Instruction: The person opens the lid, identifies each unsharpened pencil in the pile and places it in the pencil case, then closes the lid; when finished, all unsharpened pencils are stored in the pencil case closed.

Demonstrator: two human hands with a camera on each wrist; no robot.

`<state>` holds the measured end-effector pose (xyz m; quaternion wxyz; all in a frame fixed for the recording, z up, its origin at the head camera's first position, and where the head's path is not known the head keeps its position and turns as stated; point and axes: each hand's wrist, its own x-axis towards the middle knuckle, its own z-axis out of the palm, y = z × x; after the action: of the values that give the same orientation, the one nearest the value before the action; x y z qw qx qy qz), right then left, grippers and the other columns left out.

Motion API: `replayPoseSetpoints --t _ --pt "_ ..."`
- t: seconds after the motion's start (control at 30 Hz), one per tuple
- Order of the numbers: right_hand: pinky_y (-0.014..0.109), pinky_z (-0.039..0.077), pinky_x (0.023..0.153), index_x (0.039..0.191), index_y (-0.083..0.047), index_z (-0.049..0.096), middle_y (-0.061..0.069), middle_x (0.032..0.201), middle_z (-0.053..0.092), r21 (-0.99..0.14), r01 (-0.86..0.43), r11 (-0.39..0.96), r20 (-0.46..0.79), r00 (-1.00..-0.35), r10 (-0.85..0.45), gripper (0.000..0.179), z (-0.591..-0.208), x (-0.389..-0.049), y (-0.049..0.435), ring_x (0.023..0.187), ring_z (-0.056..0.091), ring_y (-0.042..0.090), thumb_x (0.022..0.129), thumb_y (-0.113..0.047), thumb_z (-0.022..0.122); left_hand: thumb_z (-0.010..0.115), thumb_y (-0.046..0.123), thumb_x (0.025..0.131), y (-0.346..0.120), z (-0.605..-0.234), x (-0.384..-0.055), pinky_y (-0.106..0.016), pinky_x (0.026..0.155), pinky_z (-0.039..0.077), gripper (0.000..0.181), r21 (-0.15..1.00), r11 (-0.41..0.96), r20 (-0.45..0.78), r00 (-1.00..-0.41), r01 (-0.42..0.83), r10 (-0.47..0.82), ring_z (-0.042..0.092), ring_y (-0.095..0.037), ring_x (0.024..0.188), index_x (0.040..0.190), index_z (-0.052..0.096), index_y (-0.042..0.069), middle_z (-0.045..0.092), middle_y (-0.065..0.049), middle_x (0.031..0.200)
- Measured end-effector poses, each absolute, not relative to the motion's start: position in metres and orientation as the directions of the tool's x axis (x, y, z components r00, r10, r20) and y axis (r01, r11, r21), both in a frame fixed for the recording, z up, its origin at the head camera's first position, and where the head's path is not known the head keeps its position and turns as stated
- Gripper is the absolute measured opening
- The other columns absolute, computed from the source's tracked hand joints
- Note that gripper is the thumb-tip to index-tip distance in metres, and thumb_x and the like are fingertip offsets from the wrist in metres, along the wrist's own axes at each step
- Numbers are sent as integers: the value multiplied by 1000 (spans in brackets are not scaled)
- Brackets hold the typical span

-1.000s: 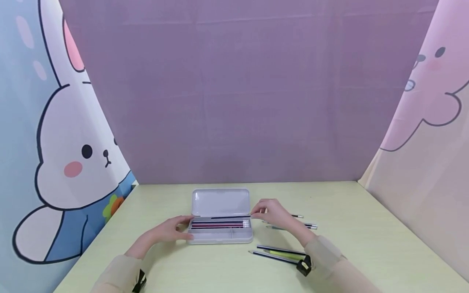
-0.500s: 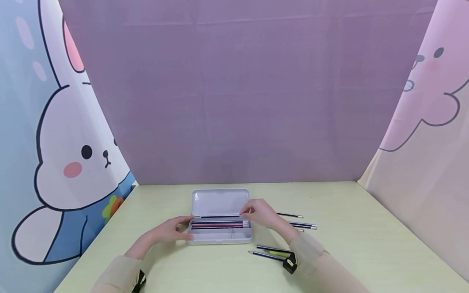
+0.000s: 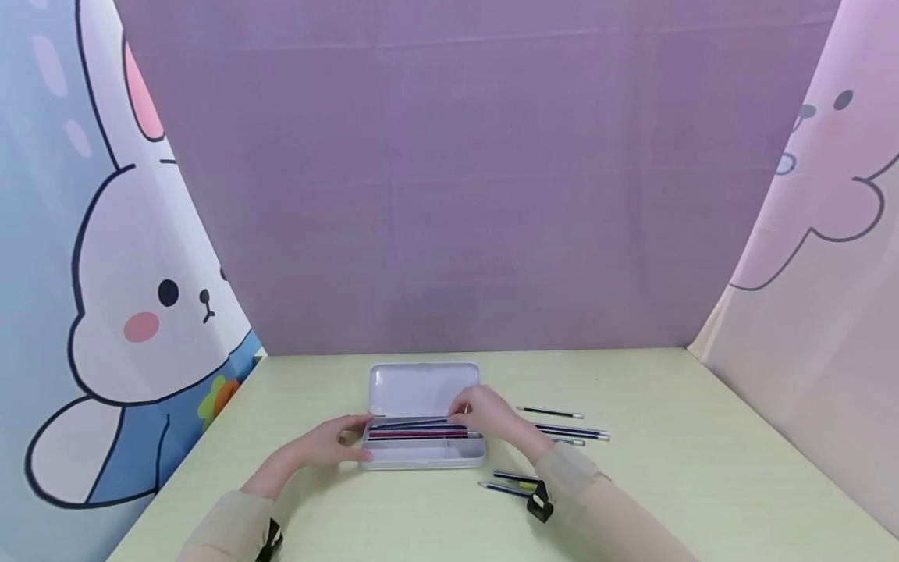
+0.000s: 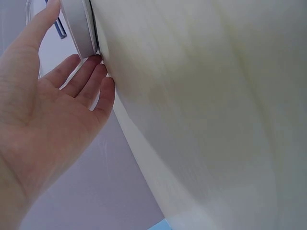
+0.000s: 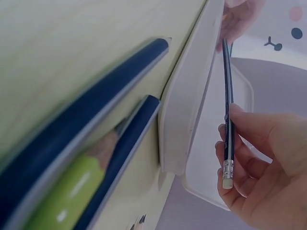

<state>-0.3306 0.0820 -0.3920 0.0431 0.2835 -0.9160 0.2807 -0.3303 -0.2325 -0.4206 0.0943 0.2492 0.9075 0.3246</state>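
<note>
A white pencil case point(image 3: 403, 455) lies with its lid point(image 3: 421, 389) swung back, several dark-blue and pink pencils point(image 3: 414, 434) in its long rear compartment. My left hand point(image 3: 325, 442) holds the case's left end, thumb at the front corner and fingers behind. In the left wrist view those fingers curve against the case's wall point(image 4: 79, 28). Over the case's right end, my right hand point(image 3: 485, 412) pinches a dark striped pencil point(image 5: 229, 139) near its white eraser. That pencil slants above the others in the head view, its far end towards the left hand.
Right of the case lie a dark pencil point(image 3: 551, 412) and several more pencils point(image 3: 572, 432). Nearer me, dark-blue pencils point(image 3: 502, 489) and a yellow-green one point(image 5: 72, 187) lie partly behind the right wrist's black strap piece point(image 3: 540, 503). A purple curtain point(image 3: 449, 195) hangs behind the table.
My right hand has moved left with the pencil, from beyond the case's right edge to over its rear compartment. The left hand stays at the case's left end.
</note>
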Motion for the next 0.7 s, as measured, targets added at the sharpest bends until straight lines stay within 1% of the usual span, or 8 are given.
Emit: replayPoseSetpoints --t 0.27,0.5,0.7 --pt "21 48 60 82 -6 73 1 77 70 -483 -539 690 222 -838 -499 7 -396 -335 78 66 56 7 85 -8 67 73 39 79 -233 -422 -331 -53 100 42 75 638 665 -10 -860 388 511 46 -37 123 138 43 2 49 -20 136" --pt "22 49 62 82 -8 72 0 78 70 -477 -509 716 168 -853 -494 7 -397 -338 74 66 56 6 85 -11 68 73 38 80 -232 -420 -330 -53 100 42 76 640 663 -12 -858 388 513 46 -38 124 138 42 1 49 -21 136" --pt "22 49 64 81 -10 72 -2 78 70 -451 -507 735 161 -856 -491 7 -396 -338 67 66 55 5 85 -14 69 73 38 80 -232 -419 -329 -53 100 42 76 645 659 -10 -858 387 514 46 -38 124 138 42 1 49 -21 136"
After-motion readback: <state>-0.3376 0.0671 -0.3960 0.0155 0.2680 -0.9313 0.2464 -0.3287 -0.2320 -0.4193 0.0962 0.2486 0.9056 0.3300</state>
